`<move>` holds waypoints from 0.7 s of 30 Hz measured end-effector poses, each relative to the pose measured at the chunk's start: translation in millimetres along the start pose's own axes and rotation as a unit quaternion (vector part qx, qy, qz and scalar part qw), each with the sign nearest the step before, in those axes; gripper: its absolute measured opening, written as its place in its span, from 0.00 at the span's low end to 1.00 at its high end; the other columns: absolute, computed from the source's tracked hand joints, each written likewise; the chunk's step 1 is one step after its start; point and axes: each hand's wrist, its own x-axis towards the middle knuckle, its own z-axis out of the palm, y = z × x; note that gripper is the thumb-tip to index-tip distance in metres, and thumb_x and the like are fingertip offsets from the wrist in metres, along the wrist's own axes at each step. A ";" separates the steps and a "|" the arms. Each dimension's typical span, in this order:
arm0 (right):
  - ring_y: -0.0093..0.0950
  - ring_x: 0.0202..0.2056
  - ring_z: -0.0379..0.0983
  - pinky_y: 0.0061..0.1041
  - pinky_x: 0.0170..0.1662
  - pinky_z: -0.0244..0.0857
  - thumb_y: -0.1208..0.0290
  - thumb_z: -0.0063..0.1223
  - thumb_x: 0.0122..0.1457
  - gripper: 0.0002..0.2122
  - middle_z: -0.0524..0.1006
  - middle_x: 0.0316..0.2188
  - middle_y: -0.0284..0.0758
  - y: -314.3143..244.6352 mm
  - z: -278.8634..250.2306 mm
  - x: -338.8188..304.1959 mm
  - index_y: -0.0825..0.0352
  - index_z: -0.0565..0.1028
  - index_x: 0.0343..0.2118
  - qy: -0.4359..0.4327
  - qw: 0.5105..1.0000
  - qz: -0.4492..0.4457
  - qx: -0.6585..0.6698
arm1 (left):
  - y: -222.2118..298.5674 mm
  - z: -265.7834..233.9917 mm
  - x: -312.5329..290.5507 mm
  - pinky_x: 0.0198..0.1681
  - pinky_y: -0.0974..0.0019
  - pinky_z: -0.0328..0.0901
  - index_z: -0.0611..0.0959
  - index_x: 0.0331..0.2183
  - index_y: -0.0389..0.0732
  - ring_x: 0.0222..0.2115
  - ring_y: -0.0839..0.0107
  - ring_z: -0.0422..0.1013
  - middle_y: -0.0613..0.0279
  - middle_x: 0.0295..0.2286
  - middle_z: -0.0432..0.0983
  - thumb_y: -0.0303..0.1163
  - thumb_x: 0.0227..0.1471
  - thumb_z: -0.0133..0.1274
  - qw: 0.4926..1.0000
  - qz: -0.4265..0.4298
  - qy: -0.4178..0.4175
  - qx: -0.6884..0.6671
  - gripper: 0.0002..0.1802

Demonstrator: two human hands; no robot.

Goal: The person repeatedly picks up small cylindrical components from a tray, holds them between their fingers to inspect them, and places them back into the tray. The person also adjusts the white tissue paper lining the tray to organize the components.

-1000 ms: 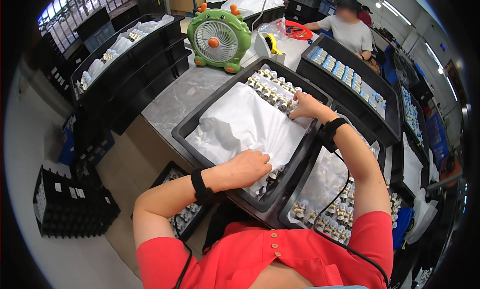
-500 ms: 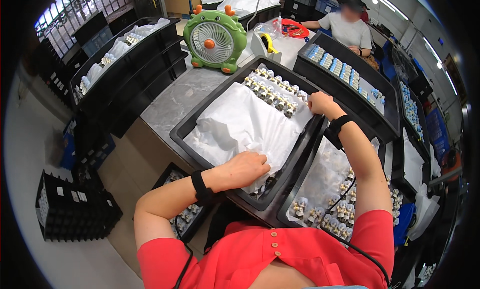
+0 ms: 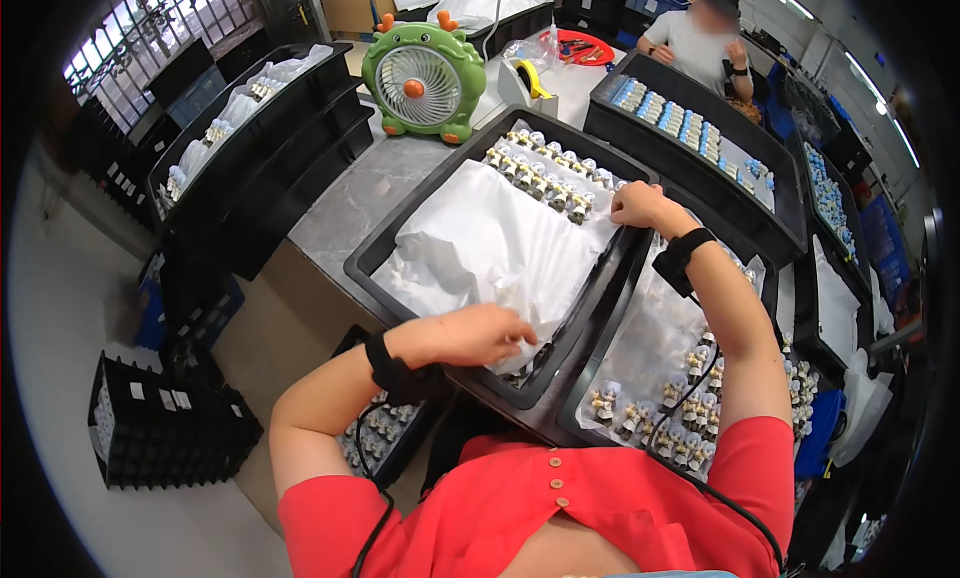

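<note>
A black tray [image 3: 385, 246] lies in front of me, holding rows of small figurines [image 3: 552, 180] at its far end. A thin white sheet [image 3: 490, 233] covers the rest of its contents, with creases at the near edge. My left hand [image 3: 468, 335] hovers over the sheet's near corner, fingers loosely bent and apart. At the tray's right side, my right hand [image 3: 640, 206] is closed on the sheet's edge, next to the figurine rows; its fingertips are partly hidden.
Another tray [image 3: 585, 403] of figurines overlaps at the right. Beyond it, a deep tray [image 3: 790, 233] holds blue-and-white pieces, with a co-worker [image 3: 690, 53] behind. A green fan [image 3: 425, 83] and tape dispenser [image 3: 530, 83] stand at the back. Stacked bins [image 3: 270, 143] are at left.
My left hand has shifted slightly left and its fingers have loosened from the sheet's near edge. My right hand stays nearly in place. The co-worker has raised their hands.
</note>
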 end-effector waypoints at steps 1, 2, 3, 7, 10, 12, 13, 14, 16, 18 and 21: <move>0.36 0.39 0.74 0.51 0.46 0.56 0.66 0.53 0.42 0.10 0.79 0.29 0.34 -4.9 -3.7 -4.5 0.57 0.80 0.29 0.007 1.000 0.002 0.028 | -3.7 -7.0 -2.1 0.38 0.58 0.65 0.79 0.34 0.39 0.35 0.52 0.70 0.51 0.29 0.73 0.29 0.50 0.49 0.999 -0.008 0.029 -0.023 0.09; 0.35 0.36 0.75 0.46 0.45 0.60 0.65 0.53 0.43 0.10 0.79 0.29 0.36 -10.5 -7.4 -14.7 0.60 0.80 0.29 0.045 0.998 -0.022 0.033 | -12.1 -15.3 -6.2 0.38 0.59 0.65 0.79 0.33 0.38 0.34 0.52 0.71 0.51 0.29 0.74 0.28 0.49 0.49 0.994 -0.022 0.099 0.037 0.08; 0.36 0.35 0.75 0.44 0.44 0.62 0.65 0.53 0.43 0.10 0.79 0.29 0.37 -18.9 -11.6 -23.4 0.61 0.79 0.29 0.055 0.994 -0.062 0.065 | -22.0 -25.3 -12.5 0.38 0.59 0.66 0.79 0.33 0.37 0.34 0.52 0.71 0.50 0.29 0.75 0.27 0.48 0.49 0.981 -0.037 0.167 0.097 0.08; 0.40 0.33 0.75 0.33 0.40 0.67 0.68 0.53 0.48 0.09 0.78 0.29 0.42 -64.6 -18.8 -59.5 0.67 0.78 0.30 0.076 0.948 -0.250 0.179 | -65.5 -66.6 -37.0 0.37 0.59 0.67 0.78 0.32 0.35 0.35 0.52 0.73 0.47 0.31 0.76 0.30 0.46 0.51 0.908 -0.288 0.253 0.167 0.10; 0.41 0.37 0.73 0.33 0.42 0.66 0.67 0.54 0.49 0.11 0.77 0.32 0.44 -107.2 -20.9 -93.7 0.68 0.77 0.34 0.031 0.920 -0.334 0.202 | -86.6 -79.8 -42.5 0.42 0.57 0.66 0.77 0.35 0.33 0.39 0.50 0.72 0.44 0.35 0.76 0.37 0.45 0.54 0.897 -0.382 0.171 0.144 0.18; 0.42 0.36 0.73 0.34 0.43 0.66 0.66 0.54 0.50 0.12 0.76 0.34 0.44 -123.8 -9.9 -106.7 0.68 0.76 0.35 -0.003 0.911 -0.357 0.208 | -82.8 -80.4 -38.2 0.44 0.57 0.65 0.76 0.38 0.32 0.40 0.51 0.72 0.44 0.37 0.75 0.40 0.43 0.56 0.898 -0.397 0.111 0.154 0.24; 0.43 0.37 0.72 0.34 0.43 0.66 0.64 0.55 0.50 0.13 0.76 0.34 0.43 -128.3 -3.1 -110.3 0.68 0.77 0.35 -0.028 0.908 -0.363 0.206 | -77.6 -79.4 -33.7 0.44 0.58 0.65 0.75 0.40 0.32 0.40 0.51 0.72 0.44 0.38 0.75 0.42 0.42 0.58 0.898 -0.402 0.080 0.160 0.27; 0.42 0.37 0.72 0.34 0.43 0.66 0.64 0.55 0.50 0.13 0.76 0.34 0.43 -132.0 1.7 -112.7 0.67 0.76 0.35 -0.045 0.911 -0.365 0.189 | -69.9 -79.7 -30.3 0.45 0.58 0.66 0.74 0.42 0.31 0.41 0.50 0.71 0.44 0.40 0.74 0.42 0.38 0.60 0.890 -0.426 0.063 0.152 0.31; 0.41 0.38 0.72 0.35 0.42 0.66 0.62 0.57 0.50 0.14 0.76 0.35 0.41 -137.1 5.7 -113.3 0.67 0.76 0.35 -0.064 0.917 -0.360 0.158 | -77.6 -77.1 -31.8 0.40 0.58 0.67 0.74 0.41 0.32 0.37 0.52 0.73 0.44 0.36 0.75 0.40 0.37 0.61 0.894 -0.406 0.058 0.179 0.30; 0.40 0.38 0.72 0.36 0.41 0.66 0.60 0.58 0.48 0.15 0.75 0.34 0.40 -141.7 6.4 -113.0 0.66 0.76 0.35 -0.065 0.926 -0.347 0.132 | -85.0 -72.9 -31.9 0.39 0.58 0.67 0.74 0.40 0.32 0.37 0.52 0.72 0.43 0.35 0.75 0.36 0.39 0.58 0.890 -0.398 0.057 0.216 0.25; 0.38 0.40 0.70 0.35 0.43 0.63 0.59 0.59 0.47 0.14 0.73 0.34 0.38 -156.0 1.3 -124.4 0.64 0.76 0.32 -0.008 0.934 -0.355 0.045 | -87.7 -68.5 -29.7 0.43 0.56 0.67 0.75 0.39 0.32 0.42 0.50 0.71 0.43 0.39 0.74 0.27 0.46 0.51 0.871 -0.406 0.070 0.268 0.16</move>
